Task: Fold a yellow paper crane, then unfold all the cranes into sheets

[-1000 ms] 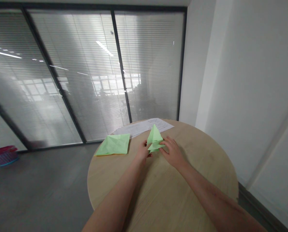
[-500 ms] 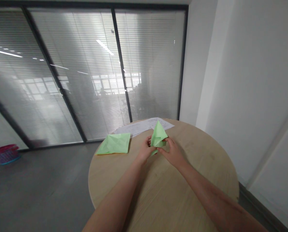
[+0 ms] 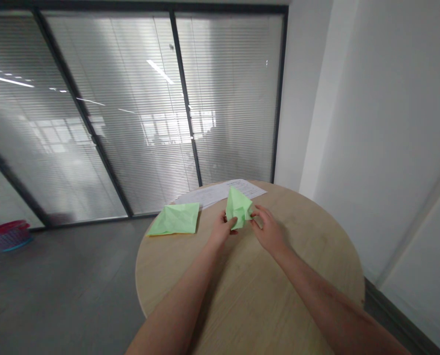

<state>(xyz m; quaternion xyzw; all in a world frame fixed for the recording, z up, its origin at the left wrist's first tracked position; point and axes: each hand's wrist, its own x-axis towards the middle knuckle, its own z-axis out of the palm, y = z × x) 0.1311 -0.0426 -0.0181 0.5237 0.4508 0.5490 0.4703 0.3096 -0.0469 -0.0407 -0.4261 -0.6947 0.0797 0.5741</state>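
Observation:
A light green folded paper (image 3: 238, 204) with a pointed top is held up above the round table. My left hand (image 3: 222, 228) grips its lower left side, the thumb pressed on the front and the other fingers behind. At the paper's right edge, my right hand (image 3: 266, 227) pinches a corner between thumb and fingertips. Left of my hands lies a stack of green paper sheets (image 3: 177, 219), creased on top, with a thin orange edge showing underneath.
The pale wooden round table (image 3: 249, 296) carries printed white sheets (image 3: 220, 192) at its far edge. A glass partition with blinds (image 3: 227, 98) stands behind it, and a white wall (image 3: 389, 123) to the right. On the floor at far left is a red and blue basket (image 3: 9, 235).
The folded paper has turned and tipped a little to the left. My right hand has shifted slightly right, to the paper's right edge, and my left thumb now lies across its front.

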